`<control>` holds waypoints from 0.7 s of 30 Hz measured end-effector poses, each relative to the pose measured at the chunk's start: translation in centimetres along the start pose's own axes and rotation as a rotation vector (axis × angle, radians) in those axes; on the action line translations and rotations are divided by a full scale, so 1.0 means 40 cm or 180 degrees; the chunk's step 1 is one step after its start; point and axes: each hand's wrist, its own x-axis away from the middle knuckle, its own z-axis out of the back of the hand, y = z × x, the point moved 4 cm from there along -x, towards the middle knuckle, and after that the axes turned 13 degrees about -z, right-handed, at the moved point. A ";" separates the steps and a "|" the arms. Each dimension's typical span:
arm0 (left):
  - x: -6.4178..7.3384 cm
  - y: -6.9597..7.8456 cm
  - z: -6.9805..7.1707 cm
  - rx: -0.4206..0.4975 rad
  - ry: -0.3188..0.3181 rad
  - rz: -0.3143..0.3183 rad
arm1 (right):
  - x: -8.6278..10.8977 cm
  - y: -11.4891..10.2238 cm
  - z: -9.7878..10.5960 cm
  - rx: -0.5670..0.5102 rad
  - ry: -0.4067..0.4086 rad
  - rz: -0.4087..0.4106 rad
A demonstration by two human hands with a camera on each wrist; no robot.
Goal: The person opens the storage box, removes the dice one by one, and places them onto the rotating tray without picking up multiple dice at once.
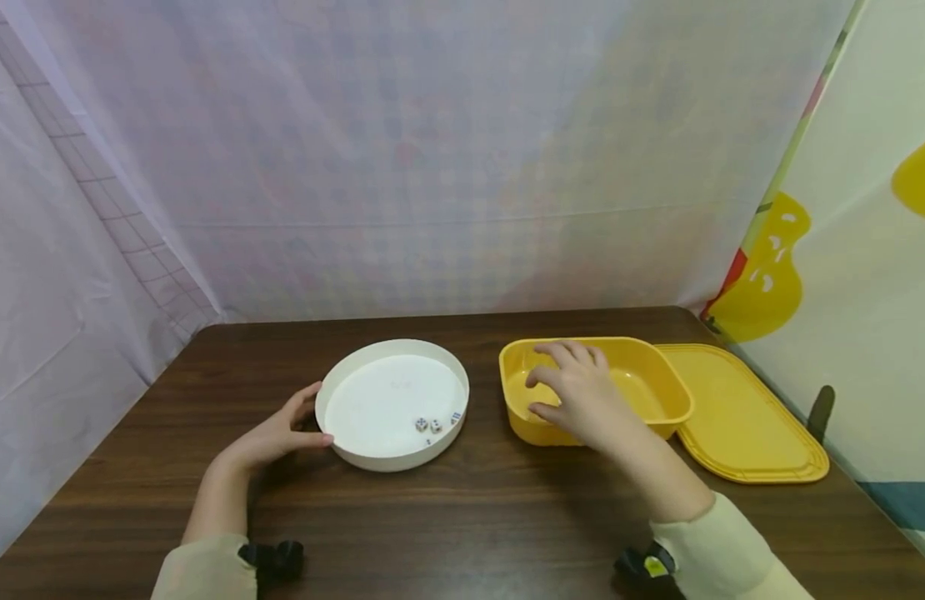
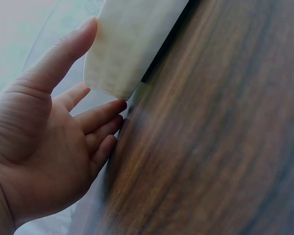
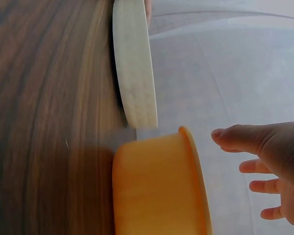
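Note:
A round white tray [image 1: 380, 400] with a low wall sits on the table, with several small white dice [image 1: 428, 426] lying toward its near right side. My left hand [image 1: 278, 433] is at the tray's left side, thumb and fingers spread apart; in the left wrist view the fingertips [image 2: 118, 105] and thumb are right at its outer wall [image 2: 132, 44]. My right hand [image 1: 582, 396] hovers over a yellow rectangular container [image 1: 646, 379], fingers apart and loosely bent, holding nothing. In the right wrist view it is beyond the yellow rim [image 3: 193, 161].
A flat yellow lid [image 1: 755, 417] lies to the right, its left edge behind the container. The dark wooden table [image 1: 432, 533] runs to a pale cloth [image 1: 402, 167] hung at the back. A printed curtain [image 1: 867, 333] hangs along the right side.

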 end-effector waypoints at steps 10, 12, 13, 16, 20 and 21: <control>0.002 -0.007 0.005 -0.0037 0.0005 0.0026 | -0.005 0.049 -0.008 0.0045 -0.0116 -0.0228; 0.003 -0.004 0.004 -0.0037 -0.0004 0.0004 | -0.005 0.057 -0.010 0.0046 -0.0147 -0.0266; 0.003 -0.003 0.003 -0.0027 -0.0005 -0.0006 | -0.005 0.061 -0.012 0.0052 -0.0162 -0.0285; 0.002 -0.002 0.002 -0.0025 0.0000 -0.0009 | -0.004 0.071 -0.014 0.0068 -0.0213 -0.0340; 0.001 -0.001 0.000 -0.0038 -0.0005 -0.0005 | -0.004 0.085 -0.022 0.0101 -0.0270 -0.0415; 0.000 -0.001 0.000 -0.0036 -0.0009 -0.0007 | -0.003 0.089 -0.024 0.0112 -0.0284 -0.0437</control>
